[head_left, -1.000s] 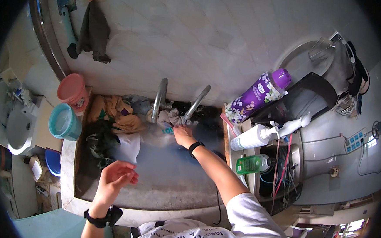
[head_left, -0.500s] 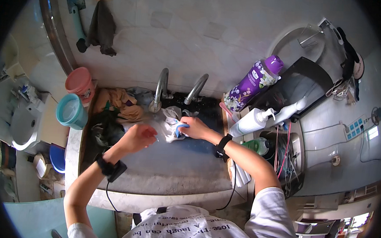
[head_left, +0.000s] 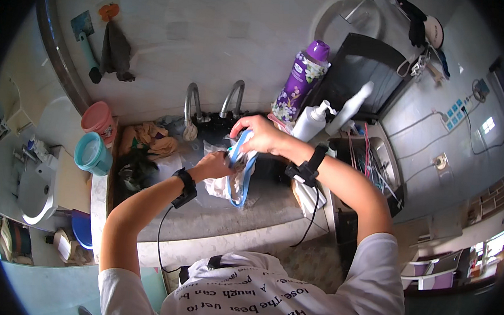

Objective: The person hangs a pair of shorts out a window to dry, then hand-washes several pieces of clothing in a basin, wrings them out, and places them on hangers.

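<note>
A wet white garment with blue trim (head_left: 221,188) hangs between both my hands over the grey stone sink (head_left: 201,226). My left hand (head_left: 214,165) is closed on its left side, the fingers partly hidden by the cloth. Higher and to the right, my right hand (head_left: 263,137) pinches the blue-edged top, which stands up as a loop. On the sink's left side lie a tan cloth (head_left: 152,140) and a dark cloth (head_left: 136,169), bunched together. Two curved metal taps, a left tap (head_left: 192,99) and a right tap (head_left: 232,98), rise behind my hands.
A pink bucket (head_left: 97,119) and a turquoise bucket (head_left: 93,153) stand at the sink's left edge. To the right are a tall purple bottle (head_left: 298,82), a white pump bottle (head_left: 310,124) and a container of thin tools (head_left: 373,159). Cables hang from both wrist straps.
My left hand, open before, has come to the garment and taken hold. The right hand has lifted its blue edge out of the water and spread it. The view has shifted right.
</note>
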`<action>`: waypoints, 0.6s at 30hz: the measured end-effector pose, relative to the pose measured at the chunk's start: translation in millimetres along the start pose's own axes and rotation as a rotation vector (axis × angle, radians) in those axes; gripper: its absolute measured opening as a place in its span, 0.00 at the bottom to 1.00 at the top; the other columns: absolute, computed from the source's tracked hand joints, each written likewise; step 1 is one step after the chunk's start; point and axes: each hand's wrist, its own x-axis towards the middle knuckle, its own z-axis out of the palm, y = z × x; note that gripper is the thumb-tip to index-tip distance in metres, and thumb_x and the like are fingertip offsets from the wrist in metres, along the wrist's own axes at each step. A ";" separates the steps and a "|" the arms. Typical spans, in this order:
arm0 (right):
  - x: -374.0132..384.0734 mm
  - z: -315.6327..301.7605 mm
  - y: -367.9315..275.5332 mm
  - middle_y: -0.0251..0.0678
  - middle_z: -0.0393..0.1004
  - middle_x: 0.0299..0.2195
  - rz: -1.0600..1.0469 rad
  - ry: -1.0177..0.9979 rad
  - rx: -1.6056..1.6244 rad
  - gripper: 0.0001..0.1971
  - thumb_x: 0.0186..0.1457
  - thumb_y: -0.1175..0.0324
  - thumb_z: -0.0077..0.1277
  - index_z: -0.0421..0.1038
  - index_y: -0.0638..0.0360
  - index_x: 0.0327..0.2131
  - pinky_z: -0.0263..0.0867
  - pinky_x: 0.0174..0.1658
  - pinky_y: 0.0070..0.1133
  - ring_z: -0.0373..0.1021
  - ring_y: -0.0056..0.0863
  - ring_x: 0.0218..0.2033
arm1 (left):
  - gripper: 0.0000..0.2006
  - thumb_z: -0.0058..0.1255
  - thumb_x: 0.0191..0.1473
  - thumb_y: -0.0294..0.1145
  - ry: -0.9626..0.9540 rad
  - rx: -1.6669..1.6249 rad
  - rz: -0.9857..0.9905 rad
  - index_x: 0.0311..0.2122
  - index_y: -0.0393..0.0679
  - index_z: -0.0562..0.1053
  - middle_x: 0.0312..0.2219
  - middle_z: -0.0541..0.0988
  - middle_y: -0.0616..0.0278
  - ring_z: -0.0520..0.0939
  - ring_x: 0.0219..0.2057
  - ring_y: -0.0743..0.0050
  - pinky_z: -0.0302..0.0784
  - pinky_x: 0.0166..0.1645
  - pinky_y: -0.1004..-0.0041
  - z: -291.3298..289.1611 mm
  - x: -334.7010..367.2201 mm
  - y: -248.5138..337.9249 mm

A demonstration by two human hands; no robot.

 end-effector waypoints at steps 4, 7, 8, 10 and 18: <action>-23.5 -19.4 -7.6 0.32 0.70 0.26 0.023 0.042 -0.024 0.20 0.33 0.87 0.53 0.69 0.61 0.35 0.65 0.29 0.17 0.67 0.18 0.27 | 0.16 0.50 0.35 0.37 -0.004 0.184 -0.026 0.33 0.40 0.71 0.34 0.74 0.48 0.74 0.39 0.49 0.71 0.41 0.63 15.7 -3.5 -17.2; -40.4 -30.0 -1.0 0.36 0.70 0.28 0.008 0.073 -0.351 0.20 0.30 0.84 0.55 0.69 0.61 0.34 0.65 0.32 0.20 0.68 0.24 0.29 | 0.11 0.48 0.36 0.34 0.112 0.075 -0.036 0.27 0.41 0.72 0.31 0.75 0.48 0.75 0.35 0.51 0.71 0.39 0.64 17.2 -4.2 -42.7; -49.7 -33.9 -2.3 0.42 0.70 0.34 -0.032 0.104 -0.523 0.20 0.28 0.82 0.55 0.68 0.62 0.33 0.64 0.35 0.23 0.69 0.32 0.33 | 0.10 0.47 0.36 0.33 0.166 0.063 -0.045 0.26 0.41 0.73 0.29 0.75 0.48 0.76 0.34 0.51 0.72 0.38 0.64 10.2 -8.1 -38.5; -62.1 -37.4 17.1 0.46 0.67 0.42 -0.117 0.173 -0.722 0.19 0.29 0.81 0.55 0.68 0.63 0.32 0.64 0.37 0.26 0.68 0.38 0.39 | 0.07 0.44 0.37 0.29 0.199 -0.078 -0.012 0.24 0.41 0.73 0.20 0.75 0.52 0.77 0.25 0.57 0.71 0.31 0.67 -7.9 -10.7 -35.1; -74.7 -47.8 18.3 0.47 0.72 0.25 -0.013 0.252 -0.870 0.13 0.26 0.74 0.59 0.70 0.63 0.24 0.65 0.34 0.30 0.70 0.41 0.31 | 0.08 0.39 0.40 0.26 0.273 -0.537 -0.207 0.26 0.38 0.70 0.18 0.74 0.51 0.76 0.22 0.61 0.70 0.28 0.68 -20.9 -12.9 -16.1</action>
